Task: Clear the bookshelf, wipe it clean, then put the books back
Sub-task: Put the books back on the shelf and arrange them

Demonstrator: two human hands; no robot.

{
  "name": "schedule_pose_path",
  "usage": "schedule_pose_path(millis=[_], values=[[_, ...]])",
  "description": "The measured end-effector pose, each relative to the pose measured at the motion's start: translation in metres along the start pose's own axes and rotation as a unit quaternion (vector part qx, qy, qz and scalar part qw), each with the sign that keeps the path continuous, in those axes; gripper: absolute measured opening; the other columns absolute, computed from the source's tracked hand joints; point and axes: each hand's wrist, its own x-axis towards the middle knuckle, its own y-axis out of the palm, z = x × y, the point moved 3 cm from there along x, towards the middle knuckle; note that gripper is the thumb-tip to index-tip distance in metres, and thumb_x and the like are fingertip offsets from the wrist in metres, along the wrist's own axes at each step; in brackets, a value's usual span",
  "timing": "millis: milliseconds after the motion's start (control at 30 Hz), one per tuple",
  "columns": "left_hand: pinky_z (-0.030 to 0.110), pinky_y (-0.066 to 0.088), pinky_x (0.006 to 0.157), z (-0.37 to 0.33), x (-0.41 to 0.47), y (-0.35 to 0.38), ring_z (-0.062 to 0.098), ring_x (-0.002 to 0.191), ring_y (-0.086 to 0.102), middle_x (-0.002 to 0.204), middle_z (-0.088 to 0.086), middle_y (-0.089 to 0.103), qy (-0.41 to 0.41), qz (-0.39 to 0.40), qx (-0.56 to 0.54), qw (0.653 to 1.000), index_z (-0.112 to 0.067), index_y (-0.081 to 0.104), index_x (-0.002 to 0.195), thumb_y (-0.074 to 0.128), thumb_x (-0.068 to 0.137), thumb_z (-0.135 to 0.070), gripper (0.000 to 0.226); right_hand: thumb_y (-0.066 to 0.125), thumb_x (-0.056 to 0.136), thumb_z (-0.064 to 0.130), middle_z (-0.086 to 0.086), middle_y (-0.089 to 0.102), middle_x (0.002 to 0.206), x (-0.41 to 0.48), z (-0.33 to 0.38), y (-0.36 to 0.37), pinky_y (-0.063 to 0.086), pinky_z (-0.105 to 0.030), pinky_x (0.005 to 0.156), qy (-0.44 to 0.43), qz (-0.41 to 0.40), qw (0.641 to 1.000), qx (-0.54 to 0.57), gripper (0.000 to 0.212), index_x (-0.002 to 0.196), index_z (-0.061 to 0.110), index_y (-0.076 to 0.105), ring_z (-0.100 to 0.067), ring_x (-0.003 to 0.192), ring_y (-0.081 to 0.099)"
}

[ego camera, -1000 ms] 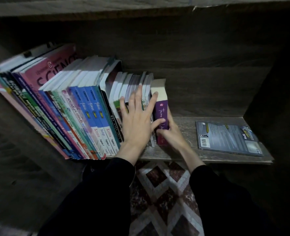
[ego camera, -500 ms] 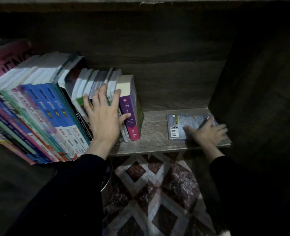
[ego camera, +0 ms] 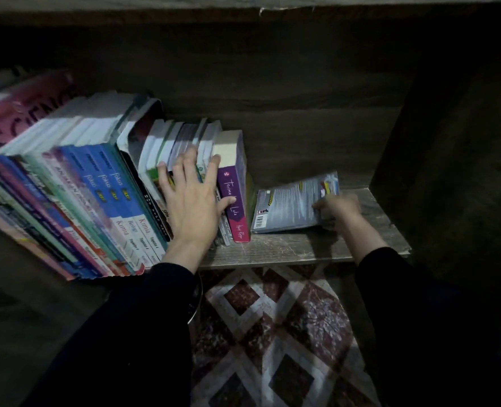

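A row of leaning books fills the left half of the wooden shelf. The last in the row is a purple-spined book. My left hand lies flat with spread fingers against the spines of the thin books beside it, thumb on the purple spine. To the right a thin grey-blue book is tilted up off the board on its right side, its left edge near the purple book. My right hand grips that raised right edge.
The shelf's dark side panel stands close on the right, and the back panel is behind the books. Below the shelf lies a patterned rug with diamond shapes. A large pink science book leans at the far left.
My right hand left the purple book, reached right to the flat grey-blue book and has lifted its right edge off the shelf. My left hand stayed pressed on the spines.
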Motion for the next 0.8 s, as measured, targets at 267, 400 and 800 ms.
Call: schedule_pose_path(millis=[267,400,800], values=[[0.052,0.007,0.115,-0.001,0.0,-0.001,0.034,0.14,0.024,0.152,0.018,0.027,-0.001,0.009,0.019,1.0,-0.021,0.034,0.145,0.065,0.077,-0.057,0.084,0.05,0.089,0.059,-0.01,0.066,0.111,-0.074,0.09,0.07,0.052,-0.048,0.089,-0.251,0.183,0.943,-0.119,0.048,0.112,0.019,0.062,-0.03,0.102,0.063],[0.052,0.009,0.115,0.001,-0.001,0.0,0.034,0.14,0.026,0.151,0.018,0.028,0.005,0.004,0.021,1.0,-0.02,0.034,0.145,0.066,0.077,-0.056,0.084,0.028,0.096,0.062,-0.006,0.051,0.14,-0.088,0.063,0.09,0.036,-0.047,0.108,-0.243,0.256,0.931,-0.092,0.061,0.139,0.023,0.045,-0.026,0.127,0.048],[0.051,0.005,0.116,0.005,0.0,0.006,0.031,0.146,0.01,0.158,0.015,0.003,0.03,0.039,0.09,0.995,-0.024,-0.014,0.15,0.058,0.079,-0.064,0.109,0.072,0.084,0.016,-0.007,0.031,0.154,-0.068,-0.024,0.112,0.044,-0.048,0.102,-0.372,0.254,0.873,-0.187,0.121,0.125,0.068,-0.029,-0.025,0.12,0.056]])
